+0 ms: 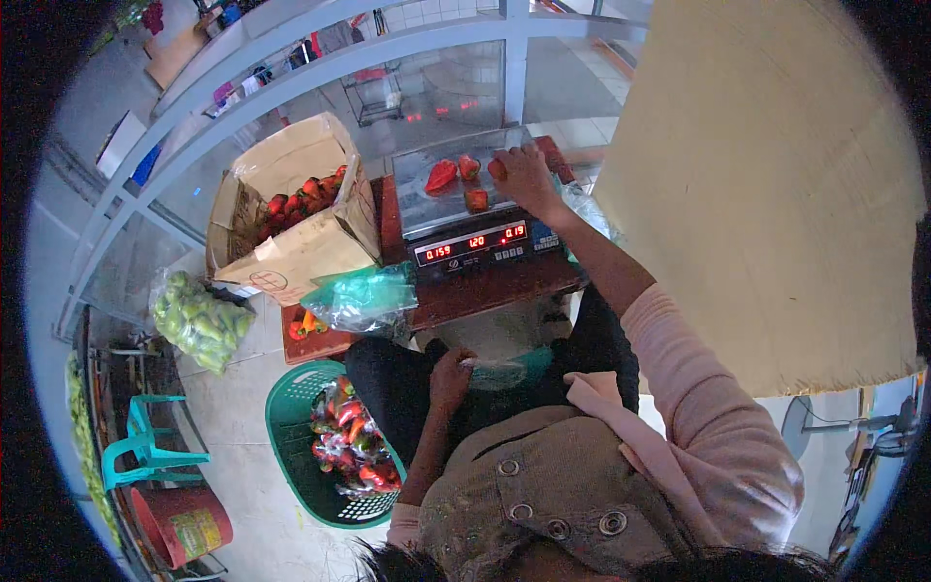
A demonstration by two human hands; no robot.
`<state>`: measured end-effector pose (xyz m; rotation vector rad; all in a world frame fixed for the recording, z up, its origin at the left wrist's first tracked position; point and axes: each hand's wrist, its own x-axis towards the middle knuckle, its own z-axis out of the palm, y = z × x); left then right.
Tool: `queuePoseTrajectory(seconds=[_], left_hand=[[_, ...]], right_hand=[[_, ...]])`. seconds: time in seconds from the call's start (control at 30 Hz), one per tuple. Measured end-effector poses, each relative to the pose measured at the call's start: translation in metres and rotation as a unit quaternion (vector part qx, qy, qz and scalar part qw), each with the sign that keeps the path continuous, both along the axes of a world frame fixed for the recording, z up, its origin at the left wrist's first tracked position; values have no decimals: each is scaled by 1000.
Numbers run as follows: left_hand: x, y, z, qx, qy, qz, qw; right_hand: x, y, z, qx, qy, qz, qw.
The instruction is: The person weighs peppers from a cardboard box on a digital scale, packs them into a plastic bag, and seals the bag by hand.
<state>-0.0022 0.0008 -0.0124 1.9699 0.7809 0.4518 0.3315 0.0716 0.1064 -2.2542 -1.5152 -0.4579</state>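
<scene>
Your right hand, fingers curled, is gripping a rounded red pepper at the silver-topped digital scale's right side; nearer, your left hand is pinching a clear plastic bag.

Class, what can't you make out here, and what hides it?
In the head view:
Red pepper at the right hand: partly covered by it.
Cardboard box: bottom hidden by heaped red peppers.
Green basket: right rim partly behind the trouser leg.
Left hand: fingertips too dark to tell their grip.
</scene>
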Motion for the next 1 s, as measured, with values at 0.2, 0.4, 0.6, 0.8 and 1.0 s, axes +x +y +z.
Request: queuePoseTrajectory(seconds=[0.2, 0.4, 0.6, 0.8, 1.0], left_hand=[[1, -1, -2, -49, 2, 15, 999], [4, -3, 8, -22, 44, 22, 999], [3, -3, 7, -26, 45, 24, 998], [8, -3, 8, -54, 78, 19, 995], [4, -2, 1, -53, 25, 27, 998]], right_hand=[[-4, 7, -17, -91, -84, 4, 992], [-2, 13, -25, -110, -71, 3, 991], [-4, 11, -27, -84, -76, 27, 993], [6, 14, -35, -33, -52, 46, 997], [-7, 15, -20, -156, -85, 23, 984]])
